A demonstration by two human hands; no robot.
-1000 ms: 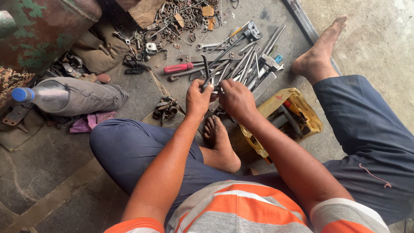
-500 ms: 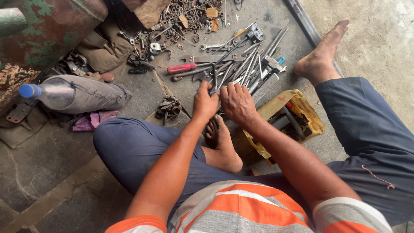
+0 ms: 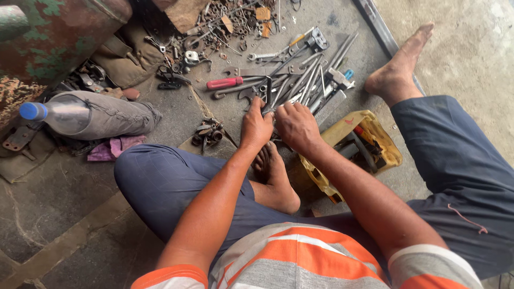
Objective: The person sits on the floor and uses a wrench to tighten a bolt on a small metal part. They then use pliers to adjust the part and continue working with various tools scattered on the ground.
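Note:
I sit on a concrete floor with my legs folded, both hands reaching into a pile of metal wrenches and spanners (image 3: pixel 302 80) spread in front of me. My left hand (image 3: pixel 256 126) rests at the near edge of the pile, fingers curled onto a wrench head. My right hand (image 3: pixel 296 126) lies right beside it, fingers bent down over the same tools. What each hand grips is hidden under the fingers. A red-handled screwdriver (image 3: pixel 225 83) lies just beyond my left hand.
A yellow tool container (image 3: pixel 375 142) lies open by my right knee. Nuts, bolts and scrap (image 3: pixel 230 21) litter the far floor. A plastic bottle with blue cap (image 3: pixel 56 113) lies at left in a grey cloth. A small cluster of metal parts (image 3: pixel 209 132) sits near my left knee.
Both hands stay at the near edge of the wrench pile, shifting only slightly. The view has drifted a little as my head moved.

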